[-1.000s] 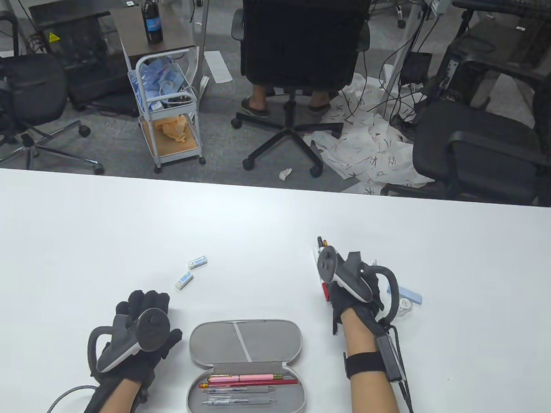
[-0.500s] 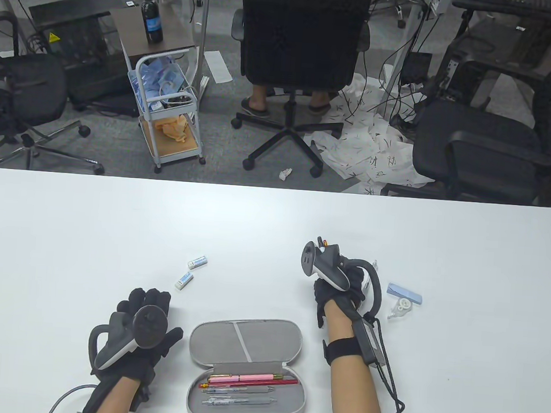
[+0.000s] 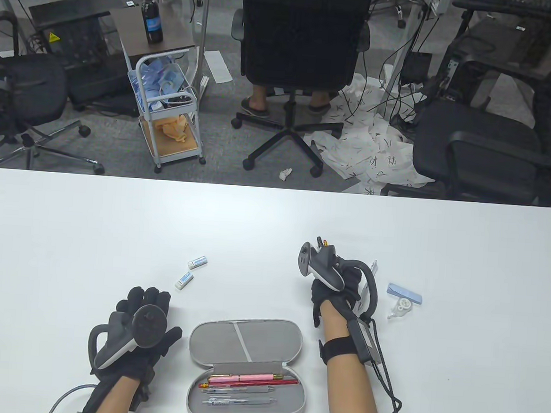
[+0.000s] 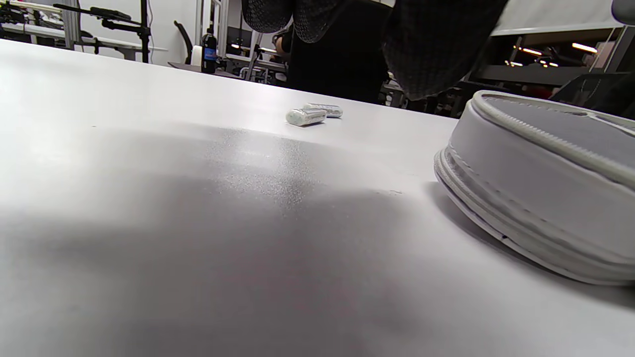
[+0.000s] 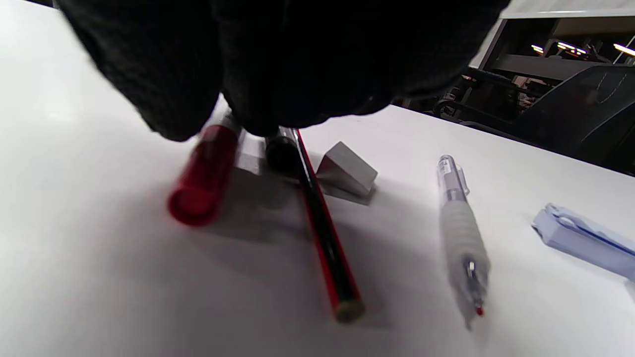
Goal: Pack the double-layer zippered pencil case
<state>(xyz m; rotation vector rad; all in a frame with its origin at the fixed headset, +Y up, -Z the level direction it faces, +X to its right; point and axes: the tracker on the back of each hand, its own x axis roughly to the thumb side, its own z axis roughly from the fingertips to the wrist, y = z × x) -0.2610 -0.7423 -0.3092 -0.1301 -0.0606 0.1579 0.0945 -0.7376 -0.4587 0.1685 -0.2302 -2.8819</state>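
The grey pencil case point(image 3: 247, 341) lies open near the table's front edge, with a pink pen point(image 3: 242, 379) and several other pens in its lower half. My left hand point(image 3: 143, 310) rests flat and empty on the table left of the case, which also shows in the left wrist view point(image 4: 536, 198). My right hand point(image 3: 329, 278) is curled over a pile of loose stationery. In the right wrist view its fingers point(image 5: 278, 74) cover the ends of a red marker point(image 5: 203, 183) and a black-and-red pencil point(image 5: 325, 243) lying on the table. Whether they grip is hidden.
A grey block point(image 5: 347, 171) and a clear pen point(image 5: 459, 218) lie beside the pencil. A light blue box point(image 3: 405, 293) and a correction tape point(image 3: 399, 309) lie right of my right hand. Two small erasers point(image 3: 197, 262) point(image 3: 183, 280) lie left of centre. Office chairs stand beyond the table's far edge.
My right hand has moved left and turned over the pile, uncovering the blue box and correction tape. My left hand and the case have not moved.
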